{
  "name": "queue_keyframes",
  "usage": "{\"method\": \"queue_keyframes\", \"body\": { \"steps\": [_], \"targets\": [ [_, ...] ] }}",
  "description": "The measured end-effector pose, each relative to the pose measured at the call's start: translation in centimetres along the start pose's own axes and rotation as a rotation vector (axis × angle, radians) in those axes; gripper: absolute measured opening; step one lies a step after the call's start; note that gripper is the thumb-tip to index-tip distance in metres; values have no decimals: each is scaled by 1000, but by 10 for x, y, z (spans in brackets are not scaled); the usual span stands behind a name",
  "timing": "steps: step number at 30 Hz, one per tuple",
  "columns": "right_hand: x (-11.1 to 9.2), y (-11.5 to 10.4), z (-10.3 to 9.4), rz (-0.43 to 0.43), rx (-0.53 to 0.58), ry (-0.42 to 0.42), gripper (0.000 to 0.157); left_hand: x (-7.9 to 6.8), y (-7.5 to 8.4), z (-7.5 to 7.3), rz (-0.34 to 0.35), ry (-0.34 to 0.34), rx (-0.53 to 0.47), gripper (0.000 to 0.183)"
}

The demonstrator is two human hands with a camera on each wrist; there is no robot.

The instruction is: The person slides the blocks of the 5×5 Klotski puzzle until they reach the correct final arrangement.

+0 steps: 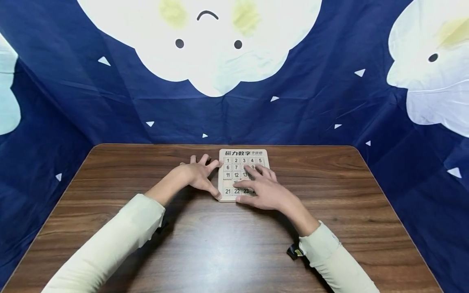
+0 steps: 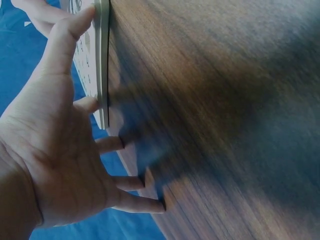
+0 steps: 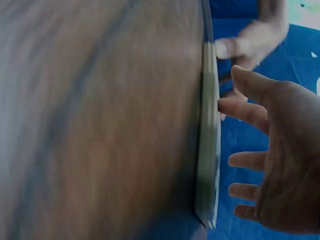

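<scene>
a number board (image 1: 229, 198) lies flat near the far edge of the brown desk (image 1: 205, 248), its tiles (image 1: 236, 167) in rows, with a bare slot at the left of the fourth row. the left hand (image 1: 199, 176) is at the board's left side, fingers spread apart, thumb and forefinger touching its edge, the other three reaching down to the desk. the right hand (image 1: 265, 189) is over the lower right part, fingers apart and slightly bent, forefinger tip at the fourth row, covering some tiles. blue cloth (image 1: 146, 106) with white clouds hangs behind.
</scene>
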State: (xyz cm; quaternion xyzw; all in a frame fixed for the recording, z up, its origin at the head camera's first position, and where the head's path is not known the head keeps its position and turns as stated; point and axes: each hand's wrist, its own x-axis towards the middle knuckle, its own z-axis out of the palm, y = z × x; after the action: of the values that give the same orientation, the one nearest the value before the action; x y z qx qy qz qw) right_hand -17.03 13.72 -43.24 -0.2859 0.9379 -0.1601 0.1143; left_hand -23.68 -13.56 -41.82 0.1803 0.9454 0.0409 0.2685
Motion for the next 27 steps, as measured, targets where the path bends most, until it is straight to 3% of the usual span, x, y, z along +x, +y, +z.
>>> {"method": "queue_keyframes", "body": {
  "steps": [5,13,20,23,27],
  "targets": [
    [3,1,-4,-6,6,29,54,-3,-1,-1,2,5,5,129],
    [27,-12,7,44,-4,-31,68,0,-3,2,9,7,2,131],
    [13,-16,4,25,5,-97,67,1,-1,2,9,-4,1,133],
    [8,-13,-1,18,16,-73,66,1,-1,2,8,-1,2,133],
    [12,-2,-5,69,9,11,64,2,-2,3,13,1,-2,133]
  ]
}}
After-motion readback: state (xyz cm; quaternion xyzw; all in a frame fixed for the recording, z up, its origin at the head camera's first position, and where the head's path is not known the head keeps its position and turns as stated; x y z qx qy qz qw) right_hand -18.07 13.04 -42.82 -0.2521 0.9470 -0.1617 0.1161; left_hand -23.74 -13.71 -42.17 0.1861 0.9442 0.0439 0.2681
